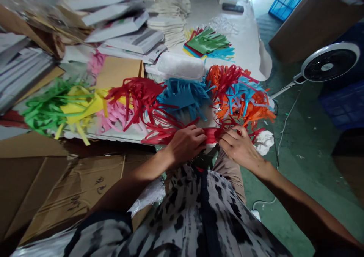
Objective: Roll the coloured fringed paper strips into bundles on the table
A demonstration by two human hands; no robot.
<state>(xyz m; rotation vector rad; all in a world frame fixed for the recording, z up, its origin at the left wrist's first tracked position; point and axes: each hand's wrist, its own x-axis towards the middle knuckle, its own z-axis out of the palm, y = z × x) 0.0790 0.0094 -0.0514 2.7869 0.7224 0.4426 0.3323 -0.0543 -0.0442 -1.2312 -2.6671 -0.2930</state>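
Red paper fringe point(212, 135) was held in front of the person's body, just off the near edge of the worktop point(99, 135). Left hand point(184, 145) and right hand point(240, 147) were close together and clamped on its solid band from either side, with the band drawn across the narrow gap between them. Cut strips point(159, 135) hung from the band toward the left. The work in hand was the handling of this band between both hands.

Blue fringe point(183, 95) lay just beyond the hands, with orange fringe point(244, 112) to its right and further red fringe point(133, 93) to its left. Green fringe point(48, 107) and yellow fringe point(82, 107) lay further left. Crumpled white paper point(264, 141) lay beside the right hand. Cardboard point(65, 188) lay left of the person, and a fan point(327, 63) stood to the right.
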